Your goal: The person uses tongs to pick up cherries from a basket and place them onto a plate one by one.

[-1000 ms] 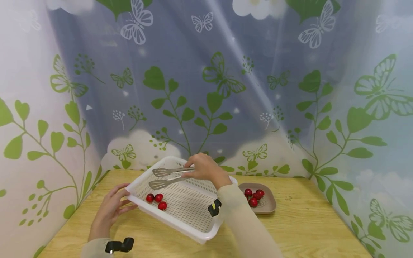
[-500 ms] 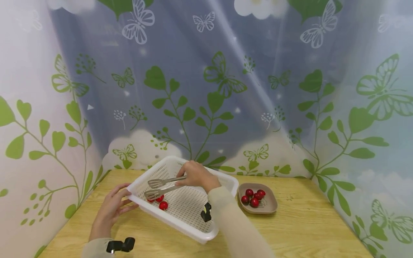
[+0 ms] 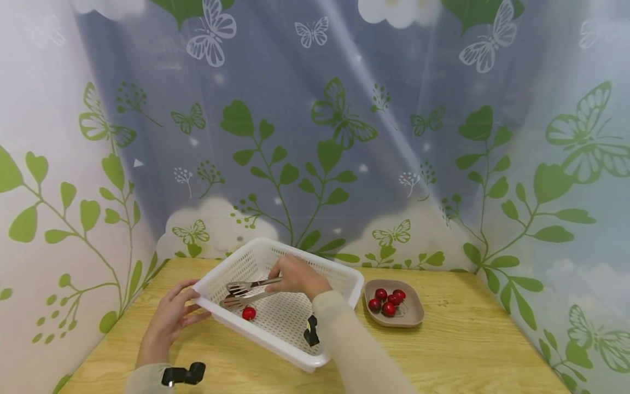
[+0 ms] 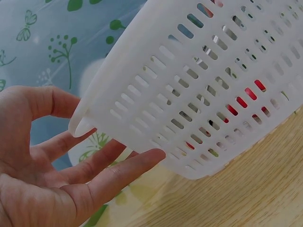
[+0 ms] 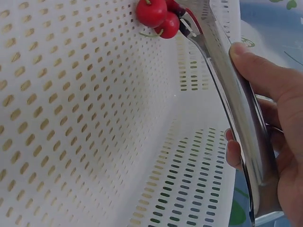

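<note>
A white perforated plastic basket stands at an angle on the wooden table. My left hand holds its left corner; in the left wrist view the rim lies between the fingers. With my right hand I grip metal tongs, their slotted heads low in the basket's left end. One cherry shows beside the heads in the head view. Red cherries sit at the tong tips in the right wrist view; whether the tongs pinch one is unclear.
Right of the basket stands a small brownish dish with several cherries and loose stems in it. A patterned curtain with butterflies and leaves hangs behind the wooden table.
My right hand has moved left and down, lowering the tongs onto the cherries at the basket's left end. Two cherries there are now mostly hidden. My left hand has stayed on the corner.
</note>
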### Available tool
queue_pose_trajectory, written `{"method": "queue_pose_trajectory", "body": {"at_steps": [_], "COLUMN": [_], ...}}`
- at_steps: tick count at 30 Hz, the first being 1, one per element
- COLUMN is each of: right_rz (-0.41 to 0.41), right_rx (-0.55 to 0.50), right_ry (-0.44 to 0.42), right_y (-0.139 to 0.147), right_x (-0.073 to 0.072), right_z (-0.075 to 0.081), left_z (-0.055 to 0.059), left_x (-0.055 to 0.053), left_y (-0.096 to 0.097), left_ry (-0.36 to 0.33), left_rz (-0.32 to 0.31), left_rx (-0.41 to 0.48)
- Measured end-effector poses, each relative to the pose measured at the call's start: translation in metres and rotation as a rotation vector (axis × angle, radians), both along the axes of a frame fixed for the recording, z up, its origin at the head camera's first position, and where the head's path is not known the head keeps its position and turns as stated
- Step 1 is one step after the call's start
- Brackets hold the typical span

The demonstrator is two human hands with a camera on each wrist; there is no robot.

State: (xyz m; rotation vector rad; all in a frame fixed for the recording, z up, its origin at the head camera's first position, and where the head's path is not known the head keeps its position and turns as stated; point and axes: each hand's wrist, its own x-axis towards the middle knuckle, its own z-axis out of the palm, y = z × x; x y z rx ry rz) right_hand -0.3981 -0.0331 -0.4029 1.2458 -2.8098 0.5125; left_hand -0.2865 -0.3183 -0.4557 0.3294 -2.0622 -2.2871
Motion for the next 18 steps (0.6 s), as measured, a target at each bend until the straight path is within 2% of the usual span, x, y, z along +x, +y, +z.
{"method": "queue_pose_trajectory", "body": {"at_steps": [7,18], "right_rz": [0.019,0.022], "right_rx": [0.047,0.171], "right_ry": [0.034,0.039], "right_y": [-0.0034,-0.0088], "right_x": [0.0017,0.0059], "right_z": [-0.0013,-0.0058], "left_z": [-0.0004,-0.0006], "left_x": [-0.0001,0.0005], "left_y": [-0.0011,-0.0009], "left_ry": [-0.006,-0.010], "left_rz": [0.007,0.010], "left_rx": [-0.015,-0.019]}}
